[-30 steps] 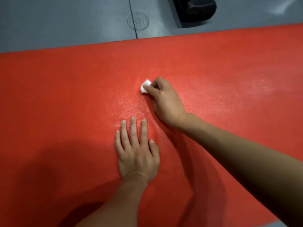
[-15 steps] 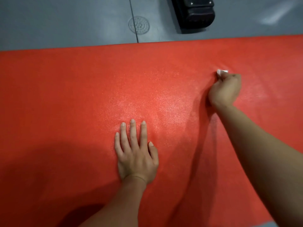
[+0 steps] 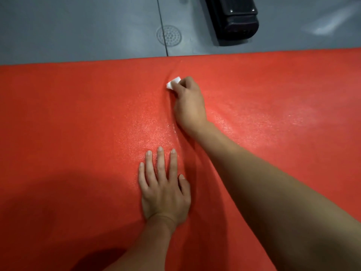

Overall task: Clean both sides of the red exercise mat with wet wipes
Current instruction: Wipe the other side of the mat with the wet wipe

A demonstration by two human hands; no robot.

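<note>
Wiping the flat red textured foam exercise mat [image 3: 78, 118], which covers the grey floor [image 3: 78, 26].

The right hand [image 3: 188, 103] pinches a small folded white wet wipe [image 3: 173, 83] against the mat; the left hand [image 3: 164, 184] presses down flat, fingers spread. A faint ridge, seemingly a wrinkle, runs between them, so hard strokes could bunch the mat, and the small wipe may miss patches.

Grey floor [image 3: 78, 26] fills top strip of view, smooth, slightly glossy. Thin dark seam [image 3: 162, 26] runs down it toward near edge. Round perforated drain cover [image 3: 169, 35] sits on seam. Black boxy object [image 3: 233, 18] stands on floor right of drain, two small screws on its top face. Pale light reflection [image 3: 330, 26] smeared across floor at far right
</note>
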